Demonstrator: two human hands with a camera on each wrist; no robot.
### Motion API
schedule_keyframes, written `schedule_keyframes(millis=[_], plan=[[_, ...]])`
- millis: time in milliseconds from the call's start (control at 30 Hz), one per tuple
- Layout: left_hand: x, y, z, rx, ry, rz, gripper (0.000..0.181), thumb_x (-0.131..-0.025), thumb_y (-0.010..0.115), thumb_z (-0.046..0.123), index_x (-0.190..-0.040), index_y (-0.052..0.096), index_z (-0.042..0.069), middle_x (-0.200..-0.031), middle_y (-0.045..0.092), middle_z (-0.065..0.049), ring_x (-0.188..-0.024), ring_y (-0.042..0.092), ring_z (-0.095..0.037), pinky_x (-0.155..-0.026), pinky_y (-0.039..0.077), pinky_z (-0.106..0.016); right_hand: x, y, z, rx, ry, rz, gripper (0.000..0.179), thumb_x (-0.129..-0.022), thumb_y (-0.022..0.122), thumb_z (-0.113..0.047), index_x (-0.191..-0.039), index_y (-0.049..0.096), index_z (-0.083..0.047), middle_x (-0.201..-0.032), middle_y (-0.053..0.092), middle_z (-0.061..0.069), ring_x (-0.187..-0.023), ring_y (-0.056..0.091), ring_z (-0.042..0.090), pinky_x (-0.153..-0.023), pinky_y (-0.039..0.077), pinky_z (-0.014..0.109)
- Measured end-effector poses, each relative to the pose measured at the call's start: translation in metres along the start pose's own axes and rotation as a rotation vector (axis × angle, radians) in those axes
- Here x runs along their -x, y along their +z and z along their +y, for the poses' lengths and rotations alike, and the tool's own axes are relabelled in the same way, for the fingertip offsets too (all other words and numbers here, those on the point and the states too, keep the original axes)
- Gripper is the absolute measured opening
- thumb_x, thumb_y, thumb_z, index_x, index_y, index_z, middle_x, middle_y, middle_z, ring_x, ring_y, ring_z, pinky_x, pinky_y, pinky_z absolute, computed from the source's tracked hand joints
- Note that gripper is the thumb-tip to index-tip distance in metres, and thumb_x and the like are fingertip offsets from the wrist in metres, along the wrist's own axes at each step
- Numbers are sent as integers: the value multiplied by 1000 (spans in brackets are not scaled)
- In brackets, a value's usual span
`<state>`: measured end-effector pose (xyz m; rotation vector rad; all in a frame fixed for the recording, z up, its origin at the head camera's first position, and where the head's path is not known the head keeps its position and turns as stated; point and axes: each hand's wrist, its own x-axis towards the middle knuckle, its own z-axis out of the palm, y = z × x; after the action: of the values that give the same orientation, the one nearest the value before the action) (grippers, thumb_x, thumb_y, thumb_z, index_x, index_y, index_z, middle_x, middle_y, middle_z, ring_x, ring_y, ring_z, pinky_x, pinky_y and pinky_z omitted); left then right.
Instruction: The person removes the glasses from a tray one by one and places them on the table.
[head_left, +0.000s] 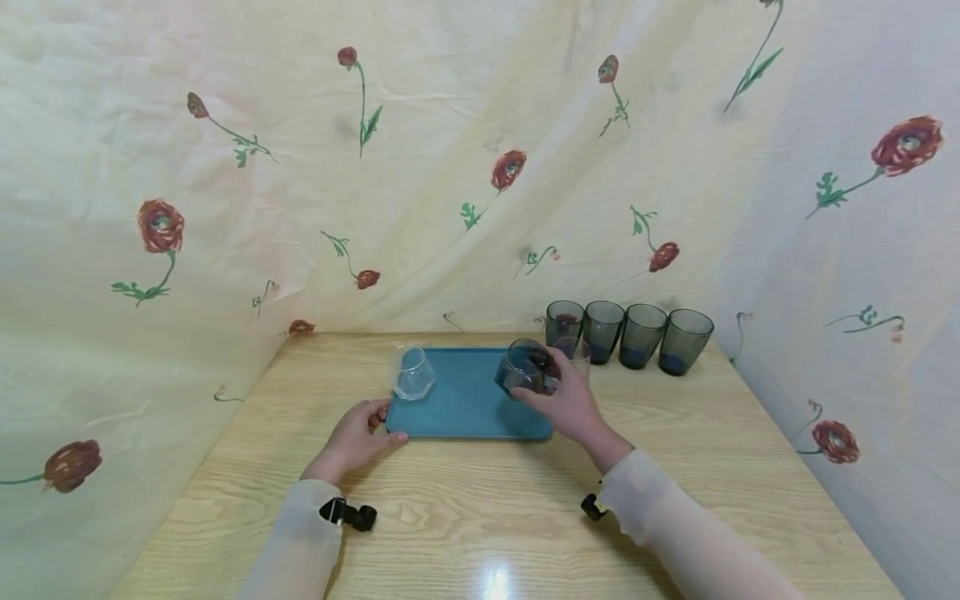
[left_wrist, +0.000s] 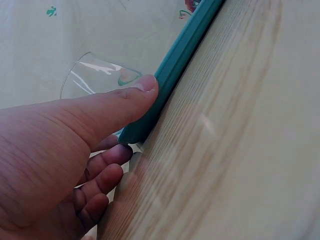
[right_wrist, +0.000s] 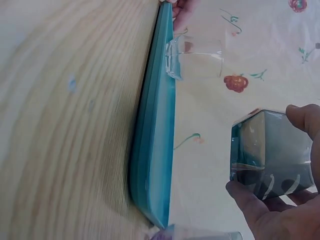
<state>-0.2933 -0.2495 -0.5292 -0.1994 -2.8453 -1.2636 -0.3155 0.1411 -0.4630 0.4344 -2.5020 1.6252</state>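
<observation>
A blue-green rectangular tray lies on the wooden table. My left hand grips its near left corner, thumb over the rim and the other fingers curled at the side. On the tray's left end stands a clear glass with a faceted base. In my right hand is a smoky grey faceted glass, held above the tray's right end between thumb and fingers; the right wrist view shows a gap between it and the tray. Another clear glass stands just beyond this hand, partly hidden by it.
Several tall dark-grey glasses stand in a row at the table's back right. A floral cloth hangs behind the table and along its sides.
</observation>
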Motion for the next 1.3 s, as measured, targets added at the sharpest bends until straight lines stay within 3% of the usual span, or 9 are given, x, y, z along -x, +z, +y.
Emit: schedule_keyframes(millis=[433,633,700,867,967,1100,1200,1300], plan=[[0,0,-1,7,8,-2,81,-87,88,40,-152,54,7,-115,59,-3,-104,49,-23,-92,44,-43,23,-39,3,-3,-3,107,89,-88,88,-34,-160,40,-14,-147,53,18,-133,53,37,-102,50,56],[1,0,-1,6,-2,-2,81,-86,88,39,-152,54,7,-116,59,-3,-104,50,-23,-93,44,-43,25,-53,7,5,-36,219,83,-89,88,-30,-156,44,-11,-147,52,17,-135,51,38,-103,49,57],[1,0,-1,0,-2,-4,81,-87,88,40,-153,53,7,-116,59,-3,-104,50,-23,-92,44,-43,24,-59,8,5,-43,274,82,-89,88,-28,-156,44,-10,-146,52,17,-132,53,36,-102,50,54],[2,0,0,-7,-7,-7,81,-87,88,40,-153,53,7,-115,58,-2,-102,49,-22,-91,44,-43,21,-75,10,27,-36,423,77,-90,87,-25,-155,48,-12,-136,58,13,-117,57,24,-95,51,34],[2,0,1,-9,-10,-6,81,-87,88,39,-153,53,8,-115,58,-2,-103,49,-22,-91,44,-43,18,-84,14,10,-40,485,72,-89,86,-22,-152,51,-13,-127,61,13,-108,57,19,-91,50,31],[2,0,1,-10,-8,-8,81,-87,88,40,-153,53,8,-114,58,-2,-103,49,-23,-92,44,-43,16,-92,17,-23,-35,513,69,-90,86,-20,-149,52,-12,-126,61,13,-107,57,18,-92,49,28],[2,0,1,-12,-7,-9,81,-87,87,40,-153,53,8,-115,58,-2,-103,49,-22,-92,44,-42,15,-97,20,-35,8,509,71,-91,85,-22,-152,50,-14,-132,59,12,-114,57,20,-92,48,23],[2,0,2,-13,-6,-9,80,-87,87,40,-153,53,8,-115,58,-2,-103,50,-22,-92,44,-43,13,-101,26,-44,51,506,73,-92,84,-23,-154,47,-16,-137,58,13,-121,58,26,-95,49,26]])
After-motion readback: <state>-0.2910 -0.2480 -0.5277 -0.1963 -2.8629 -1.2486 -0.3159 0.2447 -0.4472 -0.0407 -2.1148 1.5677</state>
